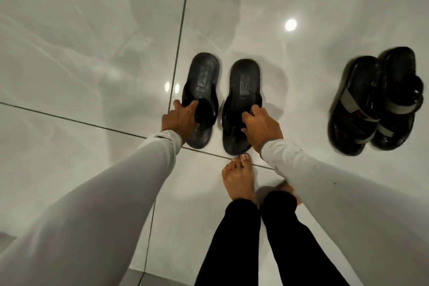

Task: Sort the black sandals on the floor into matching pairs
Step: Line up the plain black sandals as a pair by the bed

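Observation:
Two matt black slip-on sandals lie side by side on the glossy white tile floor, heels pointing away from me. My left hand (182, 118) grips the strap of the left sandal (204, 76). My right hand (261, 126) holds the strap of the right sandal (245, 83). Far to the right a second pair of shiny black sandals with grey straps (376, 102) sits close together, one partly overlapping the other. Both of my arms wear light grey sleeves.
My bare feet (239, 181) and black trouser legs stand just behind the middle pair, toes almost touching the right sandal. Dark grout lines (180, 30) cross the tiles. Ceiling lights reflect off the floor (69, 53).

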`<state>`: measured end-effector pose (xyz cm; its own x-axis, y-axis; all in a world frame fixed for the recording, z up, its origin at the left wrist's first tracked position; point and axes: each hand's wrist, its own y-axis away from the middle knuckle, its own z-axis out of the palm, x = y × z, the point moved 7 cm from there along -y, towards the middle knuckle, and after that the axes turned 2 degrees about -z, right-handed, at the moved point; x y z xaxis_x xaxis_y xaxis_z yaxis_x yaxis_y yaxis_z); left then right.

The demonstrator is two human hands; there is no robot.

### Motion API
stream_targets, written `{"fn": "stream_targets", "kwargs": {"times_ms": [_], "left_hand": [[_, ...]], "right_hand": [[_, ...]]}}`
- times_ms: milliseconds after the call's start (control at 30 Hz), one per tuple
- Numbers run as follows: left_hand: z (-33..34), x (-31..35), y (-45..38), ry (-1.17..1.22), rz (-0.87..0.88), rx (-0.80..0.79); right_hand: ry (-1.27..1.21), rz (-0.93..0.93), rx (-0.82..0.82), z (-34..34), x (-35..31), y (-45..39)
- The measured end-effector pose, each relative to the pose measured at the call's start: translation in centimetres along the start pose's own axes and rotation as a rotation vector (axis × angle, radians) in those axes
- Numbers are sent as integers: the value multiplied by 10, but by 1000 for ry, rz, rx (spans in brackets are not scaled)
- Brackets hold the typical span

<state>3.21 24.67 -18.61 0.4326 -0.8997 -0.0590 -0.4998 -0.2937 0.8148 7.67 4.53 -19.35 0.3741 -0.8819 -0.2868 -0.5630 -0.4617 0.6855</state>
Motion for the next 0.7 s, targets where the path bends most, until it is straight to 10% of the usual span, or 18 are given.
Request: {"fn": "stream_targets", "kwargs": {"times_ms": [700], "left_hand": [[-42,-2,-7,57,-35,227]], "right_hand": [[-65,-106,147,-34,-15,-14]]}}
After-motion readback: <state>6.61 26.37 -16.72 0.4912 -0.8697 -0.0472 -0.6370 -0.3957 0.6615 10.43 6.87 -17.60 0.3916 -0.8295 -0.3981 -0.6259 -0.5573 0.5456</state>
